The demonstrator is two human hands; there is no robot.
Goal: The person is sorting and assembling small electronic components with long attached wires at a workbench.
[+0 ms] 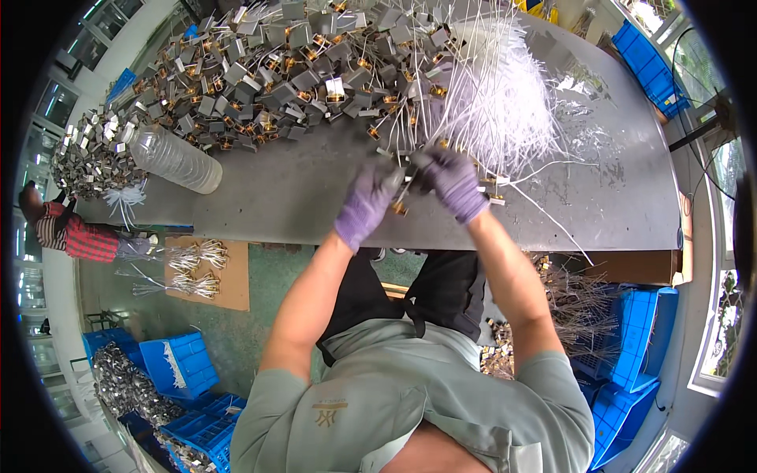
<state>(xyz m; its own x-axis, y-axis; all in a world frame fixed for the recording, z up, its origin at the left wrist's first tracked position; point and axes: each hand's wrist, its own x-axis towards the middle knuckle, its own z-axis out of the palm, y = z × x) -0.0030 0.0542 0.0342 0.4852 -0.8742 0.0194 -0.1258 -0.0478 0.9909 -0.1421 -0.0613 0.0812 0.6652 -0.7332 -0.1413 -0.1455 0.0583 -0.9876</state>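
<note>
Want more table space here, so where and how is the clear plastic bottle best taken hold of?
Probably around the middle of the clear plastic bottle, with the left gloved hand coming from the right: the ribbed, rounded body suits a wrapped grip, and bare tabletop borders that side, while heaped grey parts crowd its neck end. Standing or lying is hard to tell.

On your grey-green shirt (378,359), toward your body from your left hand (367,197), sits a small gold-brown emblem (326,418) of interlaced letters; a strip of lettering (331,406) on its hand side is too small to read.
</note>
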